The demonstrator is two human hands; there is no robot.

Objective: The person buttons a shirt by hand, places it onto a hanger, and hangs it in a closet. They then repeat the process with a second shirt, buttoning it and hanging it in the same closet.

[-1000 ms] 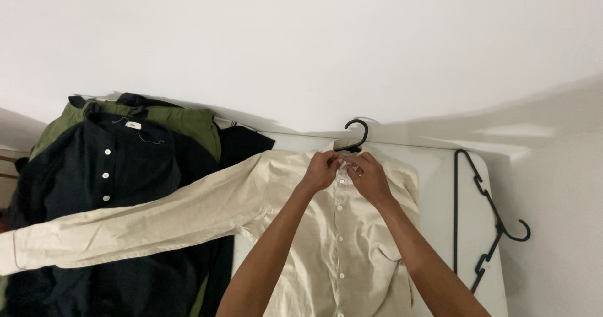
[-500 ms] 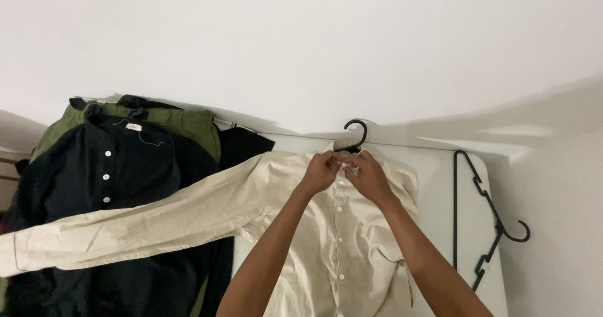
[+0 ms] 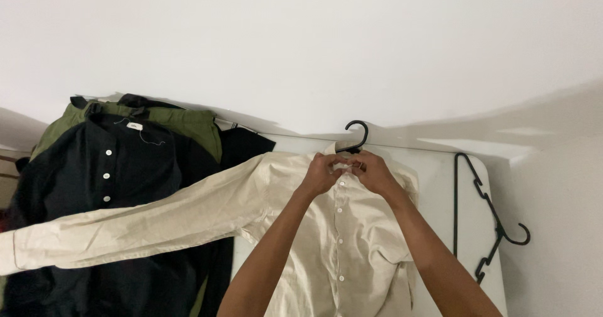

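A cream button-up shirt (image 3: 314,241) lies flat on a white table (image 3: 440,185), its left sleeve stretched out over the dark clothes. A black hanger (image 3: 355,136) sits inside it, the hook poking out above the collar. My left hand (image 3: 321,172) and my right hand (image 3: 372,171) meet at the collar, both pinching the fabric at the top button. The fingertips hide the button itself.
A pile of clothes lies at the left: a dark navy shirt (image 3: 113,185) with white buttons on top of an olive green garment (image 3: 182,122). A second black hanger (image 3: 487,216) rests near the table's right edge. A white wall stands behind.
My right hand has shifted slightly up toward the collar, closer to my left hand. The shirt and hanger stay in place.
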